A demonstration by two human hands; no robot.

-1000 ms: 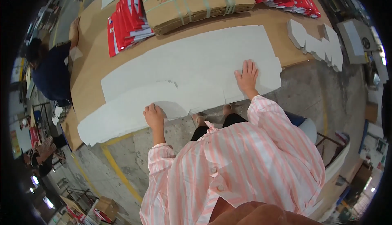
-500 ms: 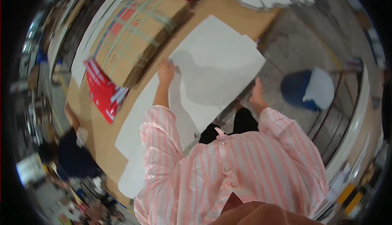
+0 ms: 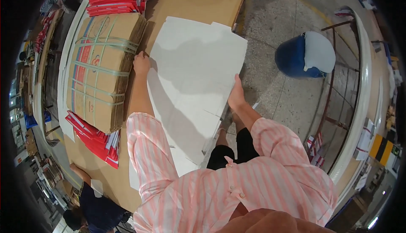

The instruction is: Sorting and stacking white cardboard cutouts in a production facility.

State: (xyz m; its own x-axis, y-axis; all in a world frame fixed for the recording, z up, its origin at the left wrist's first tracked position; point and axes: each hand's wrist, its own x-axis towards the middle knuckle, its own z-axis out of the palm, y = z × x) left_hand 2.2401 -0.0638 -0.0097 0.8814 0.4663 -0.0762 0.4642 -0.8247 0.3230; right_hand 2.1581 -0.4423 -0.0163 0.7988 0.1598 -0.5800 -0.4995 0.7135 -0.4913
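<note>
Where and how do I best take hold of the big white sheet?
I'd grip the white sheet by its opposite long edges, since it is broad, thin and flat. Bring the right hand in from the floor side, where the edge seems to overhang the table; the left hand from beside the brown cardboard bundle.

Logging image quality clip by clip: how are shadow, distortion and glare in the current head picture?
Head view: broad soft shadows darken the white sheet; the pale edge at far right bows with the fisheye; corners fall to black; a small bright spot glares lower right; the strapped cardboard bundle looks fairly sharp.
</note>
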